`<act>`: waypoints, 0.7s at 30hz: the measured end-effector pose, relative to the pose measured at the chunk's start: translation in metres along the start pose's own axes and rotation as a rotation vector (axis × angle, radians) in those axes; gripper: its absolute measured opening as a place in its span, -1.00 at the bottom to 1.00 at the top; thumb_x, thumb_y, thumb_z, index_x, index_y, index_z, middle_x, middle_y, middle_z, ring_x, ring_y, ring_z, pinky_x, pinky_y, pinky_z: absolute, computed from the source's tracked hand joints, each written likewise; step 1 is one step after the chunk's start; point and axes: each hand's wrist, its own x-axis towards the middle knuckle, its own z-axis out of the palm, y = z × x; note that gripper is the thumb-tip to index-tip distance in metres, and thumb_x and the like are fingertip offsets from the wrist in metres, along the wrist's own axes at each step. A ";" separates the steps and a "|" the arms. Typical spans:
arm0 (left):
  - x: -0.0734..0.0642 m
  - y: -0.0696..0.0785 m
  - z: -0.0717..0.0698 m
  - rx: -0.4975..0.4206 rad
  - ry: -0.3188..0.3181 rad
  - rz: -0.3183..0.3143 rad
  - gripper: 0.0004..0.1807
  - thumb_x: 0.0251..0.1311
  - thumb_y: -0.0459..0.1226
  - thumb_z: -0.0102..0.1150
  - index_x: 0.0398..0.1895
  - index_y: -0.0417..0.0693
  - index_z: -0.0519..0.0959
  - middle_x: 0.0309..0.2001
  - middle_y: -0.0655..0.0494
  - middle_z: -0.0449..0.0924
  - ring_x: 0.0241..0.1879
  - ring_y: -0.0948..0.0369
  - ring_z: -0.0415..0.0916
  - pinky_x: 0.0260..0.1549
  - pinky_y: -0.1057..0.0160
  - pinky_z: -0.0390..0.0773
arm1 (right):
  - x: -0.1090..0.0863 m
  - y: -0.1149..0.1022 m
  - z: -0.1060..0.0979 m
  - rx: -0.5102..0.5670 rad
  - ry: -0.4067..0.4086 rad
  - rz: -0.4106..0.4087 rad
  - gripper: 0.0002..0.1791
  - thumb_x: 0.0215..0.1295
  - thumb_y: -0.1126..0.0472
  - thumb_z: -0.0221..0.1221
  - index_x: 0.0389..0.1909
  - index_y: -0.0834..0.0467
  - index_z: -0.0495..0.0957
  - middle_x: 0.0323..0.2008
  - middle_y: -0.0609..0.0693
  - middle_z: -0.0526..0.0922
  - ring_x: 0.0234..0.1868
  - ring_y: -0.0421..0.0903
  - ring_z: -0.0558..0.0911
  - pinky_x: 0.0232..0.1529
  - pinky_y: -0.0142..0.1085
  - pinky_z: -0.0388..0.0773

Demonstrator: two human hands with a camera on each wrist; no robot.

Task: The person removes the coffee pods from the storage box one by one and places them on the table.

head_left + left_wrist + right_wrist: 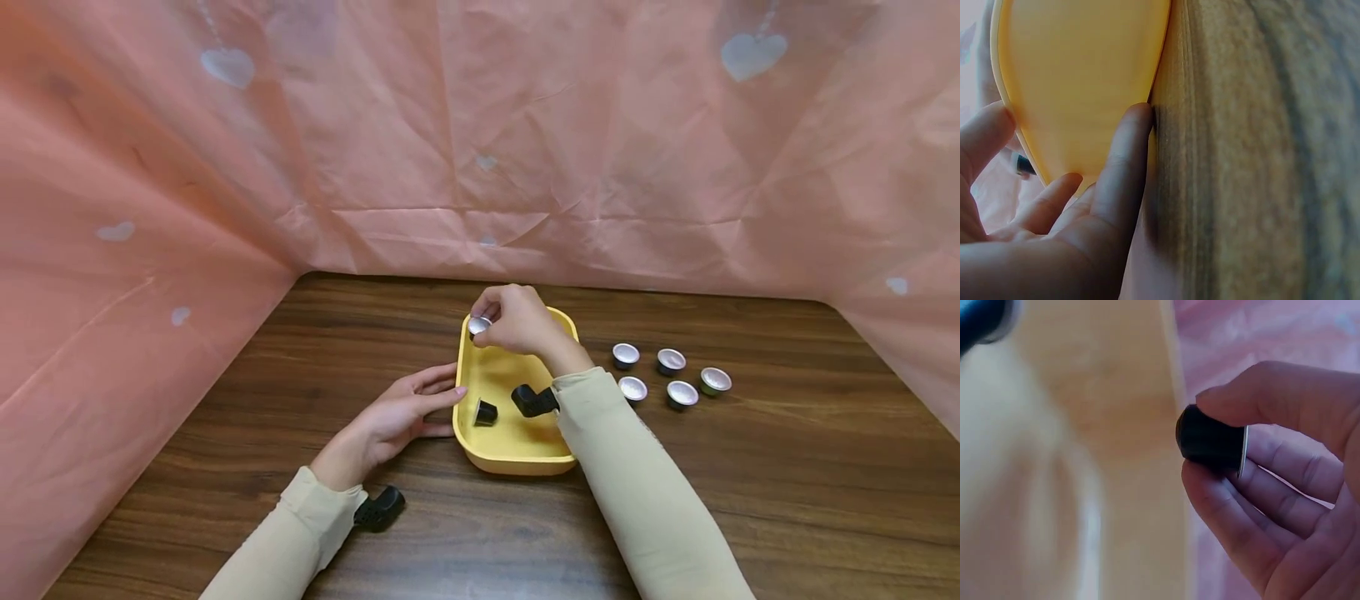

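Note:
A yellow plastic bin (517,458) stands on the wooden table. My left hand (405,410) is at its left side, thumb on the rim and fairly straight fingers against the outer wall (1085,75). Over the far left corner of the bin, my right hand (517,321) pinches a coffee capsule (1213,437) between thumb and fingers. This capsule is black with a silver lid, which faces up in the head view. Another black coffee capsule (486,413) lies on its side inside the bin, near the left wall.
To the right of the bin, several coffee capsules (682,394) stand lid up on the table (787,467) in two loose rows. Pink cloth (525,167) with heart prints hangs behind and along the sides. Small black devices (381,508) are strapped at both wrists.

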 end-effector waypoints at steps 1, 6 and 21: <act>0.000 0.000 0.000 -0.001 -0.002 0.000 -0.31 0.59 -0.26 0.16 0.69 -0.11 0.21 0.62 -0.20 0.31 0.38 0.08 0.52 0.27 -0.09 0.70 | -0.002 -0.004 -0.004 0.001 0.007 -0.009 -0.69 0.07 0.26 0.53 -0.14 0.14 0.75 -0.21 0.04 0.80 -0.17 -0.06 0.72 -0.07 -0.24 0.66; 0.001 0.000 0.000 -0.004 0.003 0.011 -0.31 0.59 -0.27 0.15 0.69 -0.12 0.21 0.61 -0.21 0.32 0.37 0.07 0.53 0.27 -0.10 0.69 | -0.014 -0.022 -0.031 0.017 0.028 -0.064 -0.67 0.09 0.27 0.49 -0.09 0.16 0.75 -0.18 0.06 0.81 -0.18 -0.04 0.75 -0.06 -0.19 0.70; 0.003 0.005 0.004 0.001 0.015 0.008 -0.31 0.58 -0.28 0.16 0.69 -0.12 0.22 0.61 -0.20 0.33 0.36 0.08 0.53 0.27 -0.10 0.70 | -0.090 0.003 -0.099 0.012 0.152 0.009 -0.65 0.19 0.20 0.55 0.01 0.08 0.76 -0.11 0.05 0.81 -0.09 -0.05 0.79 -0.09 -0.44 0.65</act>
